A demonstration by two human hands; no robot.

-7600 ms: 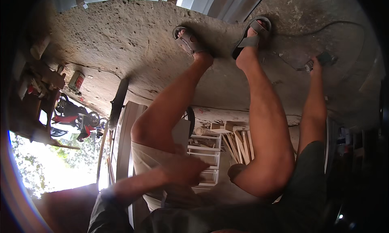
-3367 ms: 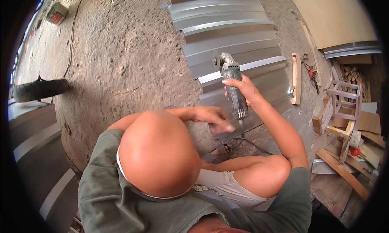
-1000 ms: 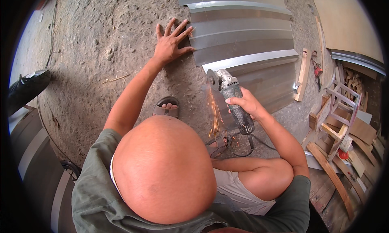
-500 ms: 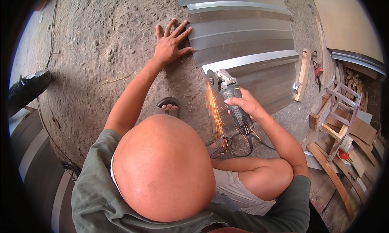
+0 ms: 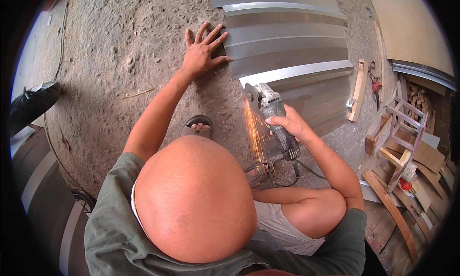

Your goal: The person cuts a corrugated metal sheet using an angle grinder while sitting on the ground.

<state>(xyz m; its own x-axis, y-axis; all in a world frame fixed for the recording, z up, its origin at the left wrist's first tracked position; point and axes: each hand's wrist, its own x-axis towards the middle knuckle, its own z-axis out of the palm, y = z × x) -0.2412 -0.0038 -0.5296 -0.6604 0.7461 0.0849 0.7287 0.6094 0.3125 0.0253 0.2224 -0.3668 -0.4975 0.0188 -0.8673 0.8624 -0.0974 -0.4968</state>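
Dk gry grinder [image 5: 274, 109], slvr sheet [image 5: 287, 48] (striped).

Daylight glints off the metal sheet [image 5: 297, 71] (black corners, bent edges).

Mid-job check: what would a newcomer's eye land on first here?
Bright orange sparks, near the centre, spraying off the round grey disc of a grey-and-black angle grinder in the bare right hand. Then the bare left hand, fingers spread at the left edge of the ribbed silver metal sheet, upper middle.
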